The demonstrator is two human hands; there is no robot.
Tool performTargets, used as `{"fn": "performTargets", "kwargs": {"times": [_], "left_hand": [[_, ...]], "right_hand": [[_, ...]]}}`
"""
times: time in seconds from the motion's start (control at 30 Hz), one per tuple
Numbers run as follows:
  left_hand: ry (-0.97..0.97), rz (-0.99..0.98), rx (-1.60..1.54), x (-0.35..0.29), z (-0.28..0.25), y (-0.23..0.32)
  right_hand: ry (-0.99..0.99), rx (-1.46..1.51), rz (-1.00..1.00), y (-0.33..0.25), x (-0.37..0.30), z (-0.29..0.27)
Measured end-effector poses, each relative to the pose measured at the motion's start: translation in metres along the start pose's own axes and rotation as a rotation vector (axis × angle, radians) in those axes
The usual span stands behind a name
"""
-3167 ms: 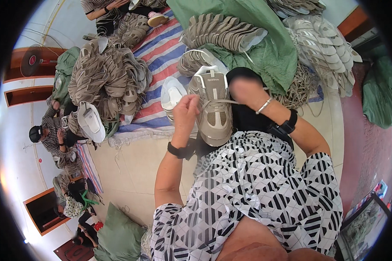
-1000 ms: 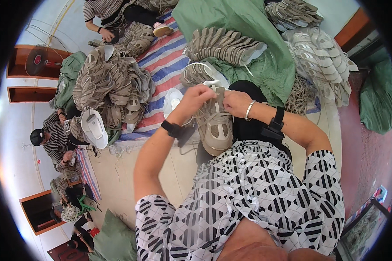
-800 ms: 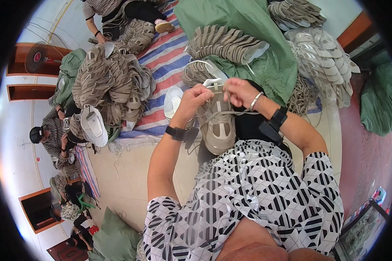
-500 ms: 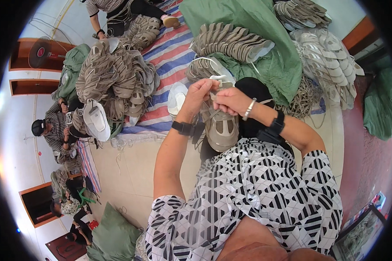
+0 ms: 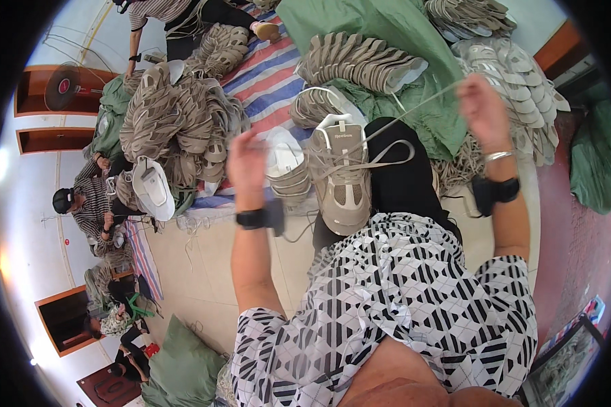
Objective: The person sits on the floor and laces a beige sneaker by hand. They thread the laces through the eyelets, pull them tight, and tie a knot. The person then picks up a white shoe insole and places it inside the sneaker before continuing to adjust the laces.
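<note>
A taupe sneaker upper [image 5: 344, 197] with a pale mesh toe panel and white lining lies on my lap, its toe toward me. A flat beige shoelace [image 5: 424, 103] is threaded through it and stretches up to the right; another part loops over the black-clothed thigh. My right hand [image 5: 483, 112], raised at the right and smeared by motion, has its fingers closed on the lace's far end. My left hand [image 5: 247, 166] is lifted left of the upper, too blurred to show its fingers. Close beside it stands a stack of nested uppers [image 5: 288, 176] with white linings.
Ahead, a row of uppers [image 5: 360, 64] lies on green sheeting [image 5: 414, 20]. More uppers [image 5: 163, 115] are heaped on the striped mat [image 5: 265, 88]. A bundle of laces [image 5: 458, 163] lies right of my leg. Co-workers sit on the left, one person [image 5: 88, 197] in a cap.
My hands have moved from close together over the upper to wide apart, the right one drawing the lace up and rightward. The upper's laced front is now uncovered.
</note>
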State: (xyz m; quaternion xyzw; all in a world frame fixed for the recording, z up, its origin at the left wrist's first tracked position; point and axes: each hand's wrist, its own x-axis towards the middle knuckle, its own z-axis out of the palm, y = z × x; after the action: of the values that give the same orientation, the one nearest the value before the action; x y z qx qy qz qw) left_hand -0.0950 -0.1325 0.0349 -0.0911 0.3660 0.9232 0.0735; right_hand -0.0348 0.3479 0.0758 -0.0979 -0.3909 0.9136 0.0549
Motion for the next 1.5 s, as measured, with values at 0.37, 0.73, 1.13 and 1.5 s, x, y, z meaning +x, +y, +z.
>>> {"fn": "performTargets", "kwargs": {"times": [0.37, 0.73, 1.13, 1.5], "left_hand": [[0.125, 0.207, 0.755, -0.049, 0.026, -0.003], [-0.441, 0.121, 1.505, -0.058, 0.059, -0.081], [-0.082, 0.397, 1.429, -0.071, -0.003, -0.115], [0.026, -0.156, 0.486, -0.044, 0.032, -0.046]], "right_hand": [[0.403, -0.073, -0.023, -0.015, -0.015, -0.17], [-0.575, -1.128, 0.311, 0.117, -0.025, 0.042], [0.082, -0.878, 0.163, 0.094, -0.028, -0.04], [-0.39, -1.646, -0.446, 0.145, -0.066, 0.039]]}}
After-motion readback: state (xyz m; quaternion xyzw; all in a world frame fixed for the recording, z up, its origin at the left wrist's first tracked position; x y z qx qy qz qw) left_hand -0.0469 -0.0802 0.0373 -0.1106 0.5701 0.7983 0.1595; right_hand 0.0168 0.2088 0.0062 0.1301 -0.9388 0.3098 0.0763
